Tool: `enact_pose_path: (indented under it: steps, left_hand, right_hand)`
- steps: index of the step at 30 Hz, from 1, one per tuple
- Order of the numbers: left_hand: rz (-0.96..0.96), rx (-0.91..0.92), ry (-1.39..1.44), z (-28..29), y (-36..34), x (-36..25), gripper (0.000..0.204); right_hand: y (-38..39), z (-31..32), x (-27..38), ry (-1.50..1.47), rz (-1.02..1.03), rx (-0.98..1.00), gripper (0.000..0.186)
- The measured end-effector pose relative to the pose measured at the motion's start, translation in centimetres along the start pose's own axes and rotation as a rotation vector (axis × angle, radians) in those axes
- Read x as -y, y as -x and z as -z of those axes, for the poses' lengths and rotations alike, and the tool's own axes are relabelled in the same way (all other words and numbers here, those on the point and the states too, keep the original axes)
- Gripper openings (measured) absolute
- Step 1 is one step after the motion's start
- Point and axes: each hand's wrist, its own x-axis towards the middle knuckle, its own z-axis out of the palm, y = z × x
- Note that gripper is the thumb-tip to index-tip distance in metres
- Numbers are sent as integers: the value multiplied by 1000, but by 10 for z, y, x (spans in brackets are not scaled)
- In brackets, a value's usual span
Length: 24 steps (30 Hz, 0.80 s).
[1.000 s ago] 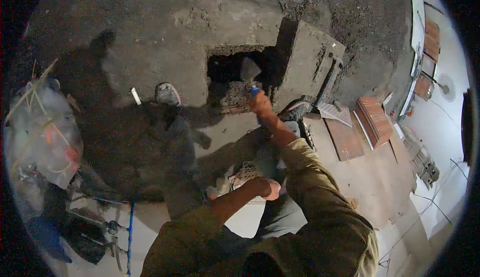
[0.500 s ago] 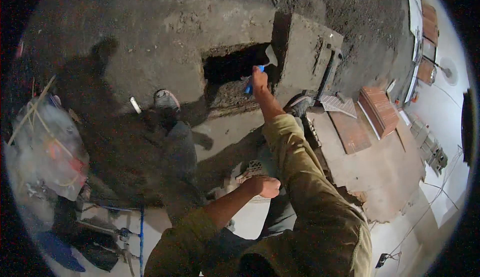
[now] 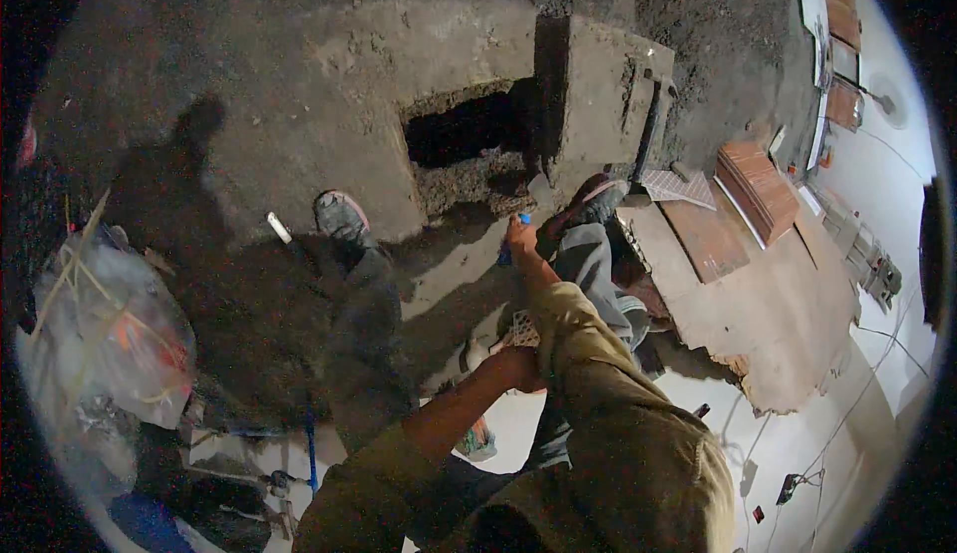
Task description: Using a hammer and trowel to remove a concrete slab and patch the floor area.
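Note:
My right hand (image 3: pixel 522 239) is closed around the blue handle of a small trowel (image 3: pixel 539 191). Its pale metal blade points away from me, by the near right corner of a rectangular pit (image 3: pixel 461 186) in the rough grey ground. Grey mortar or soil lines the near part of the pit; the far part is in deep shadow. My left hand (image 3: pixel 513 368) is beside my right forearm, whose sleeve hides its fingers, so I cannot see whether it holds anything. A thick concrete slab (image 3: pixel 604 94) lies along the pit's right side, with a long-handled hammer (image 3: pixel 653 124) against it.
My shoes (image 3: pixel 343 217) straddle the pit's near side. To the right, a broken-edged board (image 3: pixel 768 324) carries brown tiles (image 3: pixel 755 194). Clear plastic bags (image 3: pixel 120 324) lie at the left, near a short white object (image 3: pixel 278 227). Cables (image 3: pixel 797 488) run across the pale floor at lower right.
My right hand has drawn the trowel back from over the pit toward me. My left hand has come against my right forearm, and its fingers are now hidden.

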Motion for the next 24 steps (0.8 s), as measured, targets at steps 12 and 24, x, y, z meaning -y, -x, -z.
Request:
enact_pose_path:
  steps: [12, 24]
  left_hand:
    - [191, 190, -159, 25, 5, -23, 44]
    - [235, 124, 19, -57, -20, 68, 53]
  right_hand:
    - [-81, -67, -191, 428, 444, -99, 28]
    - [67, -55, 31, -1311, -275, 1055, 45]
